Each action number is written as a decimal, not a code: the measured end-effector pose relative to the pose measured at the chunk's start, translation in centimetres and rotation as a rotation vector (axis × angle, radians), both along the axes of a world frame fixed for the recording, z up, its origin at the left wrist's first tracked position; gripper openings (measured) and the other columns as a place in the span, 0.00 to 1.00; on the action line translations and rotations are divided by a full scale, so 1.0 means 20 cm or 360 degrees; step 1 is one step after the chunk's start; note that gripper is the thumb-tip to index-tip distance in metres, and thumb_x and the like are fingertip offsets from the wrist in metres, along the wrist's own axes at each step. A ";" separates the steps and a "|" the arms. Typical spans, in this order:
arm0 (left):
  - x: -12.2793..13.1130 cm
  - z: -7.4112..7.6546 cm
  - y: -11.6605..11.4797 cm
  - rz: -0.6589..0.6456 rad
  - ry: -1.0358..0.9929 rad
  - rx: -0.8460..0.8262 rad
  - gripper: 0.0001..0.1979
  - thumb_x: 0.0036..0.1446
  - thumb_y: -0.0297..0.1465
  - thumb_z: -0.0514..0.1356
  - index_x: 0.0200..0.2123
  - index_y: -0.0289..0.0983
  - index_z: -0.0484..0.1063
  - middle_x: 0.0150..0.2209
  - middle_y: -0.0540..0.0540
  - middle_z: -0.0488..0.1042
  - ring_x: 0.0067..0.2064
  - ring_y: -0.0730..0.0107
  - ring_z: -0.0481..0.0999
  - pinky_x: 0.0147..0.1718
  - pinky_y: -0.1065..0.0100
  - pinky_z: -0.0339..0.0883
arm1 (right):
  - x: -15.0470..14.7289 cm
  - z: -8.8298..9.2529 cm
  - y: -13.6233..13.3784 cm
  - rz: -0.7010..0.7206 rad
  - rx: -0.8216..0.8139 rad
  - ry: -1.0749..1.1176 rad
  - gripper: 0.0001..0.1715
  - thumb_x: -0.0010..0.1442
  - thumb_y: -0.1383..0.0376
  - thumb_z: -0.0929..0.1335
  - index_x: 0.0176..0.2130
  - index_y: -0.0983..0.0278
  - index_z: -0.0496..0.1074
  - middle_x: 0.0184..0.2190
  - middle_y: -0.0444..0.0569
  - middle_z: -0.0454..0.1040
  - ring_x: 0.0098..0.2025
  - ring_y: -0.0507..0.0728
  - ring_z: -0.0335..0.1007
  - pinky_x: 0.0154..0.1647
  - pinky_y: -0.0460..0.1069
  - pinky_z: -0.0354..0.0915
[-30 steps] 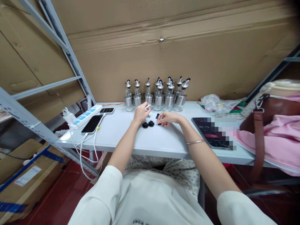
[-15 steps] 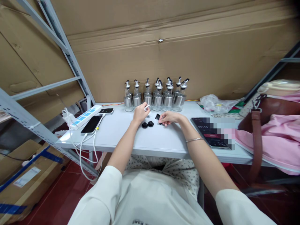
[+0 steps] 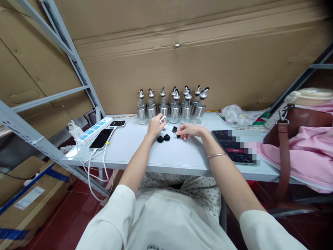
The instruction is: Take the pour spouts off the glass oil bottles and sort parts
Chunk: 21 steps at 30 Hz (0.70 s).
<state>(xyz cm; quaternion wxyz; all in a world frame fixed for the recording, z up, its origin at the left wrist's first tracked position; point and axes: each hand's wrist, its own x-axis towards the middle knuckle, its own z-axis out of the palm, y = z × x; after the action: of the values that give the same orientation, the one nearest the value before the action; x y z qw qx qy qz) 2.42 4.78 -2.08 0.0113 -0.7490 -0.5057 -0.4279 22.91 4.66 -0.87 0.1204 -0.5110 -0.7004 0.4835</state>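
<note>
My left hand (image 3: 155,126) is closed around a small white part (image 3: 162,119), held just above the white table (image 3: 135,152). My right hand (image 3: 187,131) pinches a small black part (image 3: 178,136) at the table surface. Two black round caps (image 3: 163,138) lie side by side between my hands, and another small black piece (image 3: 174,129) lies just behind them. Several glass-and-steel dispenser bottles (image 3: 171,107) with spouts stand in a row right behind my hands, against the cardboard wall.
A phone (image 3: 100,138) on a white cable, a blue-and-white power strip (image 3: 94,130) and a small black device (image 3: 118,123) lie at the left. A dark tablet (image 3: 231,147), a clear plastic bag (image 3: 238,115), a brown bag (image 3: 299,121) and pink cloth (image 3: 307,156) sit at the right.
Almost nothing has moved. My right hand has shifted its fingers slightly on the small black part; my left hand stays put.
</note>
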 end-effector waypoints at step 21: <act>0.03 0.03 -0.03 0.0011 -0.0198 0.0008 0.19 0.59 0.45 0.54 0.24 0.38 0.64 0.24 0.50 0.64 0.31 0.70 0.67 0.33 0.70 0.58 | -0.06 0.05 -0.04 -0.0238 0.0341 0.0272 0.21 0.58 0.52 0.68 0.28 0.67 0.68 0.16 0.41 0.64 0.17 0.45 0.54 0.18 0.43 0.52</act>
<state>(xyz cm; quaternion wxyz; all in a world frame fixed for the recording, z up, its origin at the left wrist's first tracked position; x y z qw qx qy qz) 3.05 4.23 -1.45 -0.0167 -0.7191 -0.5070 -0.4750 21.61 3.95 0.23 0.2693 -0.5029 -0.6951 0.4375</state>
